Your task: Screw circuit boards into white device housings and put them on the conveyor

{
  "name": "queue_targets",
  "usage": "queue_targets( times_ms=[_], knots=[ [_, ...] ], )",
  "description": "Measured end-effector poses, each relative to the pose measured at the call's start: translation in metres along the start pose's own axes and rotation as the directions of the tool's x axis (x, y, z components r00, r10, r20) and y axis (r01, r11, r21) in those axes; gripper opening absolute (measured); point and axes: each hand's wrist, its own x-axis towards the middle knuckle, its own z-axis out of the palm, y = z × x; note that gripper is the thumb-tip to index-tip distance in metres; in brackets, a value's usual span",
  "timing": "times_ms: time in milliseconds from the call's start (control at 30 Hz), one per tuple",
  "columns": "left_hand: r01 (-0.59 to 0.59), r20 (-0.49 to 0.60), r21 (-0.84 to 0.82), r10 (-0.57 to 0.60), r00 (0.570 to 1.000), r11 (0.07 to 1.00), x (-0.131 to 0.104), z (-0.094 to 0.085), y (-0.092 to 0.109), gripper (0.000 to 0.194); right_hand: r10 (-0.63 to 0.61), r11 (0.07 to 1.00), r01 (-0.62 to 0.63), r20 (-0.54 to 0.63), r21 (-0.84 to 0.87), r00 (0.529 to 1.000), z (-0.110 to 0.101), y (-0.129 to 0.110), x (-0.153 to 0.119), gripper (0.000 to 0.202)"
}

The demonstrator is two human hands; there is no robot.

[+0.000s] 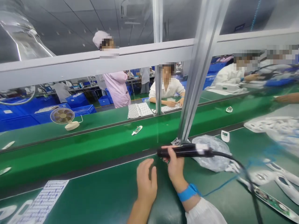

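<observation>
My right hand (175,166) grips a black corded tool (184,151) and holds it level, tip to the left, just above the green bench (98,199). A blue strap (188,192) circles that wrist, with a blue cord trailing right. My left hand (146,182) lies flat beside it, fingers together, with nothing in it. The tool's black cable (243,169) runs off to the lower right.
A crumpled clear bag (211,152) and white plastic housings (280,180) lie to the right. A printed sheet (43,200) lies at lower left. A metal post (193,84) rises behind the tool. A green conveyor (93,143) carries small parts; people work beyond it, near a small fan (63,116).
</observation>
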Motion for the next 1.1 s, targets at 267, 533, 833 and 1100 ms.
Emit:
queue_targets(
  times_ms=[267,533,833,1100],
  knots=[
    [0.357,0.172,-0.259,-0.321,0.931,0.897,-0.005,0.009,-0.009,0.031,-0.235,0.901,0.014,-0.459,-0.434,0.857,-0.045,0.003,0.050,0.044],
    [0.369,0.248,-0.250,-0.309,0.918,0.895,-0.009,0.005,-0.005,0.029,-0.174,0.853,-0.074,-0.415,-0.517,0.893,-0.049,0.018,0.052,0.044],
    [0.111,0.340,-0.106,-0.069,0.938,0.988,-0.012,0.003,-0.004,0.027,-0.250,0.899,0.039,-0.437,-0.436,0.864,-0.037,0.002,0.047,0.051],
    [-0.208,0.726,0.210,-0.010,0.688,0.955,0.016,0.045,0.016,0.075,-0.154,0.987,0.104,-0.533,-0.123,0.832,-0.035,-0.001,0.054,0.055]
  ],
)
